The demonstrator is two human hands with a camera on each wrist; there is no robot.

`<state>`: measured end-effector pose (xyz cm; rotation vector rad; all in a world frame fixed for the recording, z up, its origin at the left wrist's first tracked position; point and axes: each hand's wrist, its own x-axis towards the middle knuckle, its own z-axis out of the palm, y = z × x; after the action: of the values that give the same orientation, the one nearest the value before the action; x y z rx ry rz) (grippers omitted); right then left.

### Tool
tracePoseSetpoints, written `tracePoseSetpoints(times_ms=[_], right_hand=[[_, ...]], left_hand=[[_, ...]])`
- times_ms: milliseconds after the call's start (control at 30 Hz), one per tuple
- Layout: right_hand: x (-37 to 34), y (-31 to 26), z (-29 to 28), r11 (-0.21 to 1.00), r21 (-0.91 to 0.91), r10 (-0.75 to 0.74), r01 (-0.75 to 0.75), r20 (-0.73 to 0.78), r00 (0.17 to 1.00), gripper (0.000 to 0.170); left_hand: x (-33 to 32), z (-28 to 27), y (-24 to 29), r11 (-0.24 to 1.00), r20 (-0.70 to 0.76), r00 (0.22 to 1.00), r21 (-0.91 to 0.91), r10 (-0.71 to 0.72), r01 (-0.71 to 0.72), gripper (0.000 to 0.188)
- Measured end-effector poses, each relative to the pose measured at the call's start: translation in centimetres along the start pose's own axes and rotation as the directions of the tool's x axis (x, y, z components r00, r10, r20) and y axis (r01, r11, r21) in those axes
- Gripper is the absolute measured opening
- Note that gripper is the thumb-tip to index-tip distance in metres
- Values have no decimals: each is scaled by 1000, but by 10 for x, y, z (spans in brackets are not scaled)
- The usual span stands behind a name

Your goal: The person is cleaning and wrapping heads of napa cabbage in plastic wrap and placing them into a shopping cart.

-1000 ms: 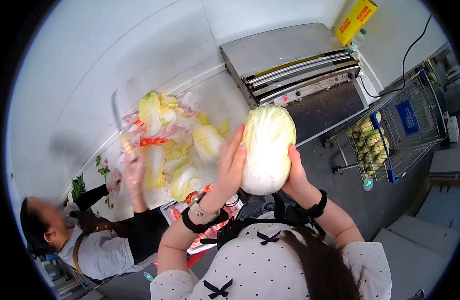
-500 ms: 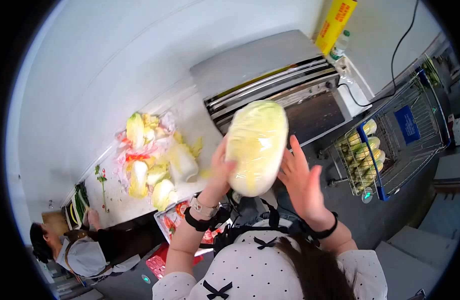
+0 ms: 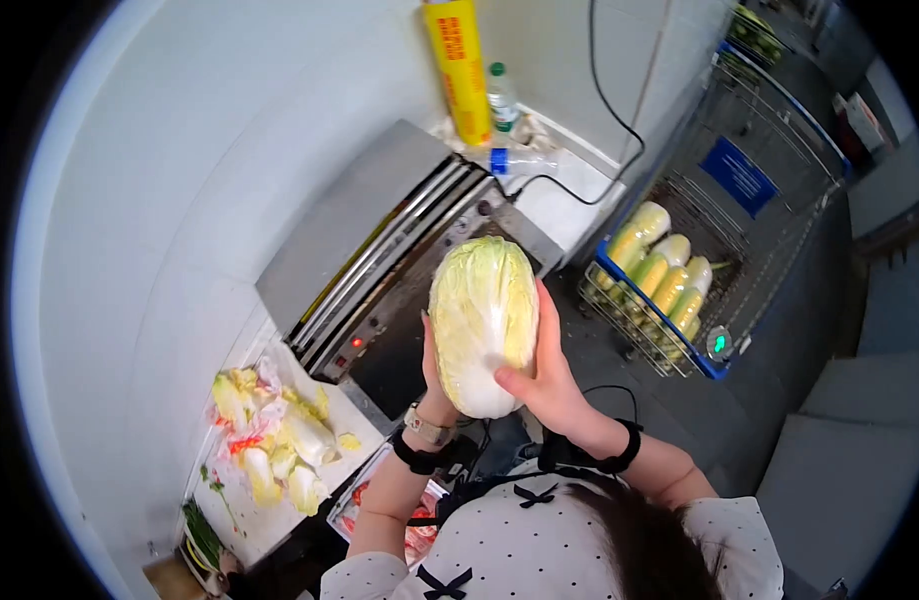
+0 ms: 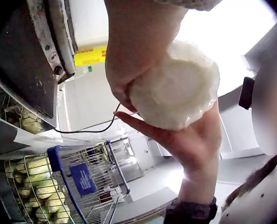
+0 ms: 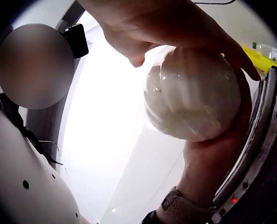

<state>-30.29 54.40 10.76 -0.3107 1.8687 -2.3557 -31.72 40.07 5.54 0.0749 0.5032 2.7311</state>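
Observation:
A napa cabbage point(image 3: 482, 325), wrapped in shiny clear film, stands tilted upright between my two hands in front of my chest. My left hand point(image 3: 434, 375) grips its left side, with most of the fingers hidden behind the leaves. From the other side my right hand point(image 3: 556, 385) holds it, the thumb lying across the front near the white base. The left wrist view looks up at the pale round base point(image 4: 175, 88) of the cabbage. Film creases gleam on the cabbage point(image 5: 194, 98) in the right wrist view.
Behind the cabbage is a wrapping machine point(image 3: 389, 290) with a lit red light. Loose cabbage leaves and heads point(image 3: 304, 435) lie on the counter at left. To the right stands a shopping cart point(image 3: 724, 215) holding several wrapped cabbages point(image 3: 669, 275). A yellow box point(image 3: 459, 70) and bottles point(image 3: 501, 97) stand behind.
My view has swung right, toward the machine and cart. The cabbage was turned; my right hand came off it half a second ago and now holds it again. The other person has mostly left view.

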Motion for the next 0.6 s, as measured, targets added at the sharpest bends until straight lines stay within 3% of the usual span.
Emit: tracePoseSetpoints(times_ms=[33, 133, 200, 233, 300, 367, 400, 433, 467, 500, 533, 600], right_hand=[[-1, 1, -6, 997, -82, -1, 0, -18, 1000, 102], [-1, -9, -18, 992, 121, 46, -38, -63, 997, 110], [-4, -6, -26, 997, 12, 71, -70, -138, 988, 114], [-6, -4, -28, 997, -23, 69, -74, -175, 982, 114], [-11, 7, -34, 999, -24, 42, -49, -231, 972, 110], [-13, 14, -48, 947, 303, 188, -112, -235, 954, 105], [-15, 16, -54, 877, 462, 257, -134, -214, 942, 103], [-19, 14, -62, 789, 594, 311, -156, -168, 936, 87], [-23, 18, -74, 703, 689, 354, -176, -124, 927, 82], [-26, 25, -90, 603, 774, 390, -193, -74, 918, 78], [-26, 25, -108, 494, 845, 412, -205, -20, 911, 75], [-25, 12, -154, 577, 802, 422, -152, -134, 897, 67]], left_hand=[[5, -1, -2, 999, 23, 999, -8, -33, 33, 70], [16, 9, -4, 942, -126, 988, 314, -87, 123, 60], [26, 4, -6, 861, -129, 981, 471, -144, 189, 61], [29, -16, -3, 809, 8, 975, 560, -221, 179, 63], [29, -40, -12, 749, 62, 956, 637, -288, 184, 68], [29, -16, -14, 725, -111, 961, 637, -253, 264, 71], [33, -10, -16, 694, -74, 966, 682, -248, 230, 74], [36, -5, -18, 664, -40, 969, 722, -243, 196, 77], [36, 5, -21, 634, -13, 971, 755, -238, 165, 80], [42, 27, -10, 438, 56, 950, 894, -308, 90, 78], [43, 29, -5, 400, 8, 968, 911, -250, 96, 77], [50, 29, 10, 309, -66, 989, 945, -130, 103, 75]])
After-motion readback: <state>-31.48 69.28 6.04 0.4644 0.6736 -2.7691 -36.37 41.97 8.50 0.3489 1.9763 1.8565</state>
